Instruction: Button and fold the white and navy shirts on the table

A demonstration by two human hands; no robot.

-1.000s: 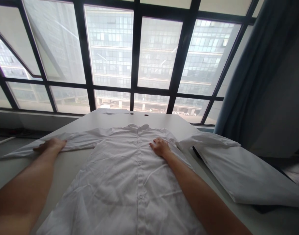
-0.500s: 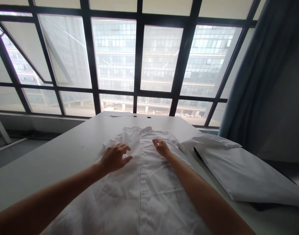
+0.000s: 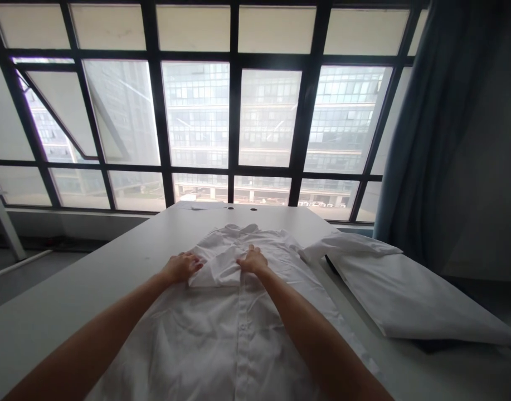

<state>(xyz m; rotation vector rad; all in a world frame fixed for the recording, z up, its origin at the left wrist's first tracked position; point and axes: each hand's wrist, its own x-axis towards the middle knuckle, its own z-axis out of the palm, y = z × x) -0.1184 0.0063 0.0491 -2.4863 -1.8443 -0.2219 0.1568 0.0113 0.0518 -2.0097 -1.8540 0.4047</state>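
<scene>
A white button-up shirt point(image 3: 196, 334) lies front side up, its collar at the far end and its button placket running down the middle. Its left sleeve point(image 3: 219, 270) is laid across the chest towards the placket. At the left shoulder side, my left hand point(image 3: 182, 267) has its fingers curled onto the sleeve's outer edge. My right hand point(image 3: 253, 260) is closed on the inner end of that sleeve, just over the placket. The fingertips of both hands are partly hidden by cloth.
The shirt rests on a long white table point(image 3: 113, 278). More white cloth point(image 3: 422, 295) lies over a dark-edged flat thing on the right. A thin white sheet point(image 3: 200, 205) and two round holes are at the far end, before the windows. A dark curtain point(image 3: 418, 139) hangs right.
The left sleeve now lies folded inward over the chest. My left hand has come down onto its edge, and my right hand has moved left to the placket. The view has tilted up.
</scene>
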